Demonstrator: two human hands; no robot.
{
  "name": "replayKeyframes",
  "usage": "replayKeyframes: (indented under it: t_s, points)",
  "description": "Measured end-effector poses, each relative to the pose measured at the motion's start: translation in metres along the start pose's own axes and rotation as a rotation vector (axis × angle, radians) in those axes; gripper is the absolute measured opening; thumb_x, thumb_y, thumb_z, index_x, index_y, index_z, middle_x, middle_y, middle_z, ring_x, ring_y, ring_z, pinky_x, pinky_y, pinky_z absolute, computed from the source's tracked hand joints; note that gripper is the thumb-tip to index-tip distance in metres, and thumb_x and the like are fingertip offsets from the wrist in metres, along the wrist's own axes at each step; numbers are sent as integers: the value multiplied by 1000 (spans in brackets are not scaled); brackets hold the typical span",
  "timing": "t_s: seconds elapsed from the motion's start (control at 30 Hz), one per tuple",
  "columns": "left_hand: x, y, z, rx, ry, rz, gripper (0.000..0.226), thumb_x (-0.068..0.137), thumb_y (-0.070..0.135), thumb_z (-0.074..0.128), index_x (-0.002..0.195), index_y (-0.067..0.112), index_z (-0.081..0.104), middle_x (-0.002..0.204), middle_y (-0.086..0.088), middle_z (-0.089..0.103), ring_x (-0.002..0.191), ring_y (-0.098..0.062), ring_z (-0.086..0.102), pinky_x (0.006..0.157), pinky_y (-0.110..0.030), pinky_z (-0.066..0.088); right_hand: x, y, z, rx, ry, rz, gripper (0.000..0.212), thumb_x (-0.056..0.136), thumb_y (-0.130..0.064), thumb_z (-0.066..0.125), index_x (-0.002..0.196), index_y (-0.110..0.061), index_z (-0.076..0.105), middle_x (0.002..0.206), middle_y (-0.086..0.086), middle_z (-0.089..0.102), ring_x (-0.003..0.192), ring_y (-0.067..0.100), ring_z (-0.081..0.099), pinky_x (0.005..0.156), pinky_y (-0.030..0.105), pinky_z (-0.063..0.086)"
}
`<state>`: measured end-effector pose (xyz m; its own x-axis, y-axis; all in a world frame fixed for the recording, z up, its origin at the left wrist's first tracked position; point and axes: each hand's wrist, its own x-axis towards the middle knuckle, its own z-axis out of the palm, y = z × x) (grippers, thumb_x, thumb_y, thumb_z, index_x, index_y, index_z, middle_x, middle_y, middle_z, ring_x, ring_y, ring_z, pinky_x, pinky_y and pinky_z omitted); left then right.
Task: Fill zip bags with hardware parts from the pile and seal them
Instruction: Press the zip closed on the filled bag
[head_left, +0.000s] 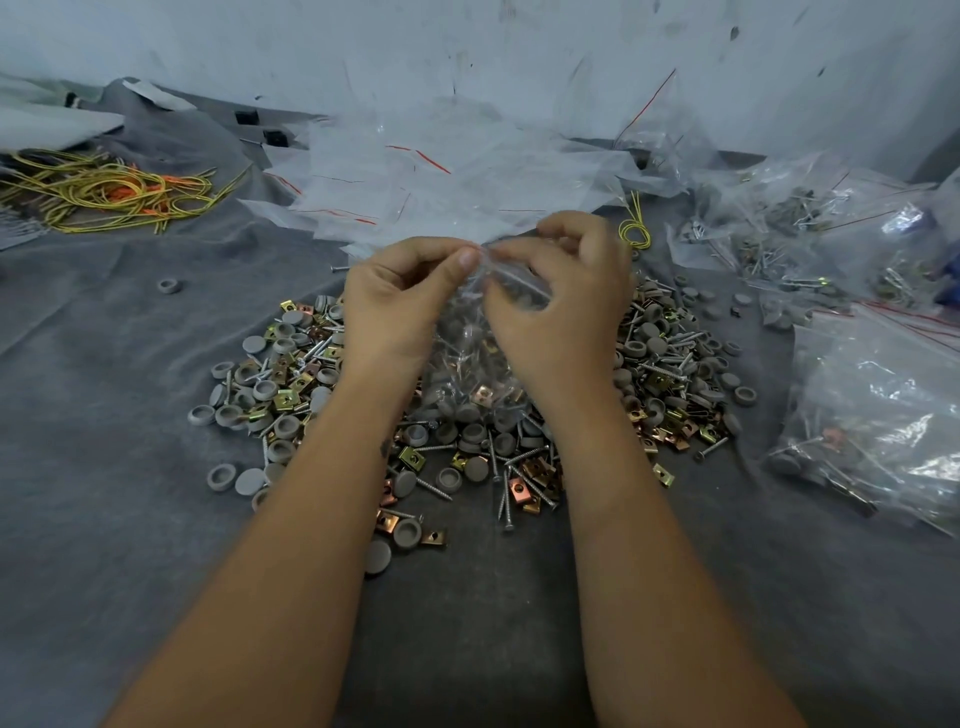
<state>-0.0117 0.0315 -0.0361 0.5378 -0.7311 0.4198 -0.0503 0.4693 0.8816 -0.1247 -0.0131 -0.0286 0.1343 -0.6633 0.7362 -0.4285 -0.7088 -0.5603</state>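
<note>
Far left: a tangle of yellow and orange cords lies on the grey cloth-covered counter.
Left of the pile: one loose grey round plastic cap lies apart from the rest.
Left hand: the left hand pinches the top edge of the small clear plastic zip bag between thumb and curled fingers.
Task's thing: the bag hangs between both hands just above the pile, and it holds grey caps, screws and a copper-coloured clip.
Pile: a heap of grey caps, silver screws and brass-coloured square clips spreads under and around the wrists.
Behind: a stack of empty clear zip bags with red lines.
Right hand: the right hand pinches the same top edge, fingertips nearly meeting the left thumb.
Right: filled clear bags of hardware lie in a heap.
</note>
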Motion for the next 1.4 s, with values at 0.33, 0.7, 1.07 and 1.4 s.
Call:
replayKeyframes:
  t_s: [0.33, 0.7, 1.07, 1.4]
  points:
    - [-3, 1, 5, 118, -3, 18, 5, 86, 3, 71, 87, 8, 70, 81, -1, 71, 77, -15, 64, 72, -23, 54, 2, 7, 3, -49, -60, -4, 7, 80, -37, 74, 84, -31, 74, 98, -17, 58, 103, 7, 40, 88, 27, 19]
    - [0, 0, 1, 140, 181, 25, 13, 86, 11, 72, 80, 22, 70, 67, 16, 68, 67, 4, 60, 66, -14, 47, 4, 11, -1, 4, -71, 121, 8, 75, -36, 78, 79, -31, 74, 107, -16, 48, 112, 16, 43, 98, 36, 20]
    - [3, -3, -7, 148, 299, 25, 10, 89, 18, 72, 80, 22, 69, 69, 9, 63, 67, -2, 55, 67, -17, 48, 4, 12, -8, 39, -27, 205, 13, 75, -35, 79, 71, -36, 67, 103, -19, 43, 106, 11, 43, 98, 31, 15]
    - [3, -3, -8, 4, 360, -44, 6, 92, 15, 67, 91, 10, 69, 67, 4, 59, 59, -3, 50, 60, -17, 44, 3, 5, -5, 216, -20, 221, 10, 86, -12, 70, 95, -12, 76, 87, -11, 64, 97, 18, 61, 93, 47, 47]
